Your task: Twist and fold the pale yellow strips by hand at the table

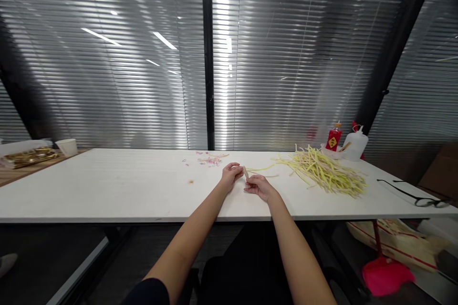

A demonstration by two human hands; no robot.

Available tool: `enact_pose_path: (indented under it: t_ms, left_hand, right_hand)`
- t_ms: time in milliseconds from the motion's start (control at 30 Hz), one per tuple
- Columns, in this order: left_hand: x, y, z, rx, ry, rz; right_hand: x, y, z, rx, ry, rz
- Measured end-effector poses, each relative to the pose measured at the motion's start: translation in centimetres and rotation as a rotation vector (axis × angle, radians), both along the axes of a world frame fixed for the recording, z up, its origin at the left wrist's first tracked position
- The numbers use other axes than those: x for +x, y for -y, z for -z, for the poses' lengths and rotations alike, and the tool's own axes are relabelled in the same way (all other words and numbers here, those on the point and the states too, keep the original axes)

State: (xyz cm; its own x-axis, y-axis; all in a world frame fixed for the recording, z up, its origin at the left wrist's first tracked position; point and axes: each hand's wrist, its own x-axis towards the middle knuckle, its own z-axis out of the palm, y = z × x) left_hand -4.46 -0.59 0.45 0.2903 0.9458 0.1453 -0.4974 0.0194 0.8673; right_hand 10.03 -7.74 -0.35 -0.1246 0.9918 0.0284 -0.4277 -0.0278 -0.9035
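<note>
Over the middle of the white table (125, 186), my left hand (232, 175) and my right hand (258, 187) are close together. Between them is a short, pale beige strip (245, 172), with the fingers of both hands closed on its two ends. Just beyond my hands, a thin yellow-green strand (263, 168) lies on the table. To the right is a large loose heap of yellow and beige strands (324, 171). Small pink and purple pieces (211, 159) are scattered past my left hand.
At the back right stand a red bottle (333, 138), a pale bowl (331, 153) and a white squeeze bottle (356, 145). Glasses (425, 201) lie at the right edge. A paper cup (67, 147) and gold packages (30, 157) are at the far left.
</note>
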Motion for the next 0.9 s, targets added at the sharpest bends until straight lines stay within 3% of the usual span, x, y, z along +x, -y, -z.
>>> enact_pose_path:
  t_ms: [500,900]
  left_hand:
    - [0.0,0.2,-0.3,0.005,0.058,0.045]
    - [0.0,0.2,-0.5,0.014,0.095,0.047]
  right_hand:
    - [-0.2,-0.4,0.6,0.024,0.051,0.029]
    - [-0.8,-0.9,1.1,0.11,0.17,0.188]
